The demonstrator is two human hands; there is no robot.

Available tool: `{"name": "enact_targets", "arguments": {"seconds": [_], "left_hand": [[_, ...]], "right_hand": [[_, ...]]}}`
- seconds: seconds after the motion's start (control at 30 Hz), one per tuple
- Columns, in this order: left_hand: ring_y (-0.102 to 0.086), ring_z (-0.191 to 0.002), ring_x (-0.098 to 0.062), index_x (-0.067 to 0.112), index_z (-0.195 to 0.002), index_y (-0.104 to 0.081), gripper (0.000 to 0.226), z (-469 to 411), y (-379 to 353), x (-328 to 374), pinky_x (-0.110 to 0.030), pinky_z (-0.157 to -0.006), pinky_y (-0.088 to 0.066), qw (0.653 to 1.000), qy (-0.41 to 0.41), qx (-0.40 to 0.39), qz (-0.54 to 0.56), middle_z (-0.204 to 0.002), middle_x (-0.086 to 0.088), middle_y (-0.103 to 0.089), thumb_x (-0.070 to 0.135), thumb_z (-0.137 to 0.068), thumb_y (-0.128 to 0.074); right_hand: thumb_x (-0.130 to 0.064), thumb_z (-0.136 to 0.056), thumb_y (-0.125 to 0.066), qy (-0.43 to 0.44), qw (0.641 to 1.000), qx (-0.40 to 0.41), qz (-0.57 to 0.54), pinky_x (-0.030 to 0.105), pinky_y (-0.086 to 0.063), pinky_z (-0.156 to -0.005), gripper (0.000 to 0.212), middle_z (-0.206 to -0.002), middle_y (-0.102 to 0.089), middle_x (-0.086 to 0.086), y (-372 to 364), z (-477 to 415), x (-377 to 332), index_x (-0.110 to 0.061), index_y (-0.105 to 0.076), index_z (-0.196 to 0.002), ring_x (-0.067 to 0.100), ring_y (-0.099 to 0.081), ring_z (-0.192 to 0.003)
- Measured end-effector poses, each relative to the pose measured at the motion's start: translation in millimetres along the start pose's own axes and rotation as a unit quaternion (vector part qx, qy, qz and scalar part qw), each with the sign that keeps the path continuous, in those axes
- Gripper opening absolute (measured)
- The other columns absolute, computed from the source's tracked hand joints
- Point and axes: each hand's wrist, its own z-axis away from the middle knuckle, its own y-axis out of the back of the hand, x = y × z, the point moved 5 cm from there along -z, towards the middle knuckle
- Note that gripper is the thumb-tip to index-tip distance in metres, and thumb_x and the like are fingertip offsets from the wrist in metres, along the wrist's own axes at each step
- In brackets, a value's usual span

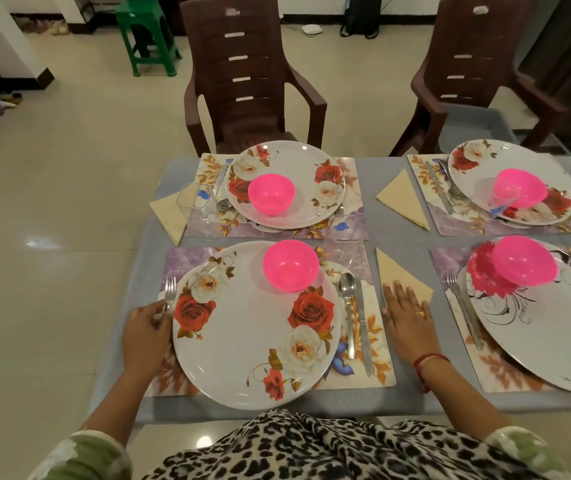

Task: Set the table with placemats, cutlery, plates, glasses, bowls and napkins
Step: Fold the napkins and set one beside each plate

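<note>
Head view: left hand (145,336) at the near plate's left edge, fingers curled round the handle of silver metal fork (170,291), tines pointing away. Right hand (408,317) lies flat, fingers straight, on beige folded triangular napkin (394,268), just right of near floral rectangular placemat (379,372). On that mat: white round rose-print plate (242,341) with pink plastic bowl (290,265) at its far side, steel spoon (347,289) and steel table knife (363,327) side by side to its right. Clear plastic tumbler (341,247) sits at the mat's far right corner. All on grey-covered table (405,396).
</note>
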Motion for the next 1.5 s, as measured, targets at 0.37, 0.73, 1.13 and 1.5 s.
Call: {"name": "enact_targets", "arguments": {"seconds": [0.37, 0.73, 1.13, 1.5], "left_hand": [[-0.053, -0.081, -0.023, 0.005, -0.117, -0.063, 0.026, 7, 16, 14, -0.024, -0.072, -0.042, 0.997, -0.018, 0.051, 0.053, -0.105, -0.019, -0.059, 0.008, -0.092, -0.056], [-0.054, -0.068, -0.010, 0.020, -0.101, -0.047, 0.023, 39, 43, 63, -0.010, -0.062, -0.041, 0.967, -0.005, 0.151, 0.203, -0.077, 0.013, -0.053, 0.004, -0.088, -0.058], [-0.059, -0.082, -0.009, 0.033, -0.092, -0.058, 0.021, 29, 119, -14, -0.005, -0.064, -0.042, 0.976, 0.017, 0.134, 0.172, -0.092, 0.010, -0.061, 0.012, -0.090, -0.060], [-0.061, -0.086, -0.010, 0.037, -0.089, -0.058, 0.028, -30, 249, -184, -0.021, -0.070, -0.045, 0.979, 0.053, 0.089, 0.174, -0.097, 0.004, -0.064, 0.009, -0.090, -0.058]], "right_hand": [[-0.052, -0.095, -0.015, 0.026, 0.981, 0.182, -0.060, 0.049, -0.004, -0.114, 0.059, -0.155, -0.020, 0.006, 46, 18, -21, -0.025, -0.017, -0.148, 0.022, -0.013, -0.144], [-0.032, -0.093, -0.043, 0.211, 0.922, 0.143, -0.292, 0.018, -0.043, -0.062, 0.013, -0.079, -0.063, -0.008, 71, 68, -114, -0.028, -0.056, -0.094, 0.002, -0.054, -0.071], [-0.047, -0.096, -0.037, 0.294, 0.888, 0.118, -0.333, 0.012, -0.037, -0.083, 0.037, -0.098, -0.058, -0.016, 75, 53, -253, -0.022, -0.063, -0.105, -0.003, -0.049, -0.093], [-0.049, -0.095, -0.035, 0.269, 0.887, 0.086, -0.366, 0.015, -0.038, -0.088, 0.041, -0.101, -0.060, -0.005, -5, 60, -451, -0.019, -0.061, -0.106, 0.011, -0.054, -0.099]]}}
